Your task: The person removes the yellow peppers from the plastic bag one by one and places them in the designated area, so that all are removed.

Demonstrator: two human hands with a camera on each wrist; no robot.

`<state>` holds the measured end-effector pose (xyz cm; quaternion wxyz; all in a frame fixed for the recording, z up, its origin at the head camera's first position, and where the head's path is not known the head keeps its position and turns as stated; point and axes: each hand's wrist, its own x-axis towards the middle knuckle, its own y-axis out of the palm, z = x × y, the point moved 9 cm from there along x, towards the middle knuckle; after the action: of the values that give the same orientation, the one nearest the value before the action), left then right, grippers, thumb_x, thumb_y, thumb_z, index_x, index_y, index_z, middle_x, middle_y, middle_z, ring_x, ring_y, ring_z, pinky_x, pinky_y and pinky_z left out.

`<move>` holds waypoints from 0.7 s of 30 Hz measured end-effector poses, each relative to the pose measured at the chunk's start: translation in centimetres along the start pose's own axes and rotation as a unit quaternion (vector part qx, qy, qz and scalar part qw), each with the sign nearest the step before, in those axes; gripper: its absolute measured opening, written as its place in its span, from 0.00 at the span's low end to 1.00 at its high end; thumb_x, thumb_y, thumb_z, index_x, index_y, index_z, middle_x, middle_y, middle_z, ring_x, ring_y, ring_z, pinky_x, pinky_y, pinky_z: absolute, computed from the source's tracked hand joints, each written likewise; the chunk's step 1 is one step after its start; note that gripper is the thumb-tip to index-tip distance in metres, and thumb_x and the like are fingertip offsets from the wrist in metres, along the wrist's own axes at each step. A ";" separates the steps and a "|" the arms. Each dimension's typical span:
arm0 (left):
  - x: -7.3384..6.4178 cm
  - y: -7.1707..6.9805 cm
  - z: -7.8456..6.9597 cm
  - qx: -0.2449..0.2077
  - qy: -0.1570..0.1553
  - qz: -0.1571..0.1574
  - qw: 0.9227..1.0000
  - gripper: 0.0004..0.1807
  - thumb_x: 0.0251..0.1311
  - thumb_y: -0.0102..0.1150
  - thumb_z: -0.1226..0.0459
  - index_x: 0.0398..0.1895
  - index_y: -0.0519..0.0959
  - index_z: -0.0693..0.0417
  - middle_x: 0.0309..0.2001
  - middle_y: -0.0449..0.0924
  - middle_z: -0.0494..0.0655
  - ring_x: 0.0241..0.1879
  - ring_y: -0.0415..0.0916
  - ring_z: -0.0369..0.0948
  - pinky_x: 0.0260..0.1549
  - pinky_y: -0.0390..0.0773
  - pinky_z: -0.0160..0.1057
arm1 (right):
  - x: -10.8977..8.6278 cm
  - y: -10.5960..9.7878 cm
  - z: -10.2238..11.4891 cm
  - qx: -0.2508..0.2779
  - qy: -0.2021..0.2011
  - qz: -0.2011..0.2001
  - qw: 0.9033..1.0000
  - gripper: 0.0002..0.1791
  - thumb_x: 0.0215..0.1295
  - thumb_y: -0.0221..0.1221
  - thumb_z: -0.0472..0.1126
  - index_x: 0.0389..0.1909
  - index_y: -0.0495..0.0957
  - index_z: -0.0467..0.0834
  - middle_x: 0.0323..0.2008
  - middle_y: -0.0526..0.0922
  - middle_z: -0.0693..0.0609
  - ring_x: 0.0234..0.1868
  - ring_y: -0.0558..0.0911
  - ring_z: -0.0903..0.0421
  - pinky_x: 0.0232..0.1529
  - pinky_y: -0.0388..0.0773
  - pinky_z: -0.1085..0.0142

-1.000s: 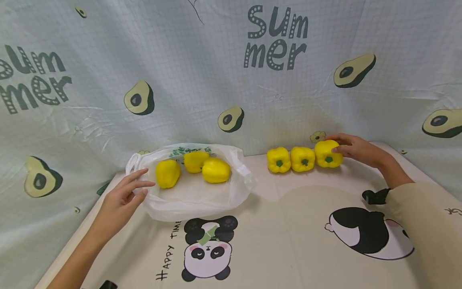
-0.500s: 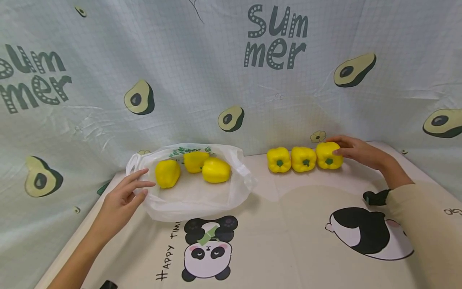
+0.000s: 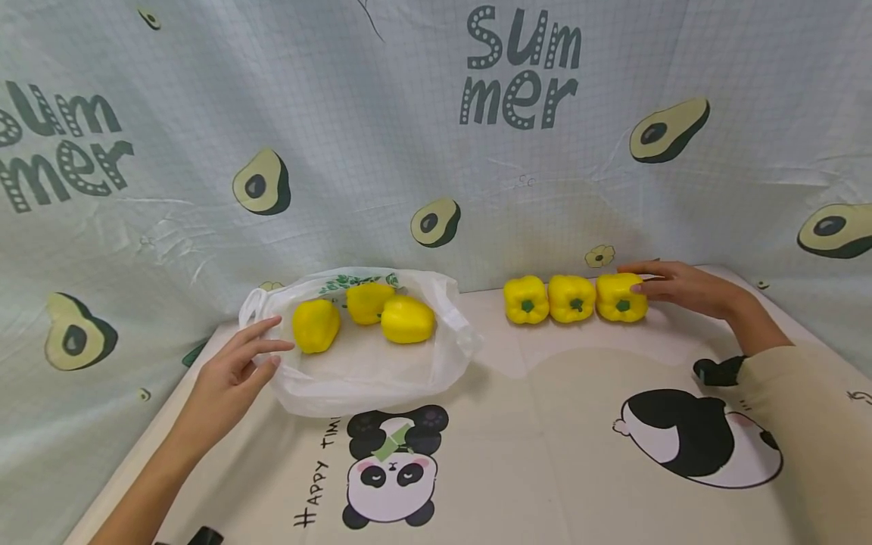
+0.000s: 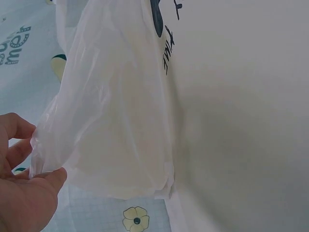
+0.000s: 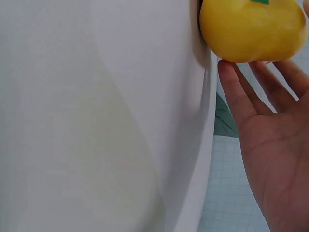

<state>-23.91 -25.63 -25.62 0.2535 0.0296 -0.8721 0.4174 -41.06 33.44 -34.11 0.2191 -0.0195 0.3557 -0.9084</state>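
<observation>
In the head view, my left hand point(image 3: 228, 382) is at the left side of a white plastic bag point(image 3: 361, 386). The left wrist view shows thumb and fingers pinching the bag's thin edge. Inside the bag's wide mouth lie a yellow bell pepper point(image 3: 316, 326) on the left, another bell pepper point(image 3: 369, 303) at the back and a third bell pepper point(image 3: 407, 319) on the right. My right hand point(image 3: 688, 291) is beside the rightmost bell pepper point(image 3: 618, 299) of a row, fairly straight fingertips at its side. Its green stem faces me.
Left of that pepper stand a middle bell pepper point(image 3: 571, 298) and a left bell pepper point(image 3: 526, 300), close together. The table's cloth point(image 3: 518, 454) bears panda prints. A pale curtain point(image 3: 354, 136) with avocado prints hangs right behind the table.
The rightmost bell pepper has come down slightly, level with the row. My right hand has drawn a little to the right, its fingers straighter. The left hand and bag stay put.
</observation>
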 end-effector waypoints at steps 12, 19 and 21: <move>0.2 0.0 -0.2 0.001 0.004 -0.003 1.000 0.11 0.72 0.56 0.69 0.51 0.84 0.59 0.70 0.69 0.54 0.35 0.64 0.33 0.30 0.65 0.27 | -0.2 -0.1 0.3 -0.040 0.006 -0.019 0.999 0.39 0.72 0.58 0.56 0.77 0.59 0.42 0.75 0.59 0.32 0.73 0.59 0.29 0.65 0.60 0.29; 0.3 0.0 -0.5 0.000 0.011 -0.005 1.000 0.10 0.72 0.57 0.69 0.50 0.85 0.59 0.70 0.70 0.54 0.27 0.61 0.35 0.26 0.64 0.30 | 0.0 -0.1 0.2 -0.037 0.004 -0.021 0.999 0.39 0.72 0.59 0.56 0.76 0.60 0.41 0.75 0.59 0.33 0.73 0.58 0.29 0.65 0.62 0.31; 0.3 0.0 -0.5 0.001 0.008 -0.004 1.000 0.10 0.72 0.57 0.68 0.51 0.85 0.59 0.70 0.70 0.54 0.27 0.61 0.35 0.26 0.64 0.31 | 0.0 -0.1 0.1 -0.034 0.003 -0.021 0.999 0.38 0.72 0.59 0.55 0.76 0.60 0.42 0.75 0.59 0.33 0.73 0.58 0.28 0.65 0.62 0.31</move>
<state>-23.97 -25.18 -25.22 0.2624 0.0297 -0.8696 0.4173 -41.06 33.43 -33.97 0.1983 -0.0314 0.3870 -0.9000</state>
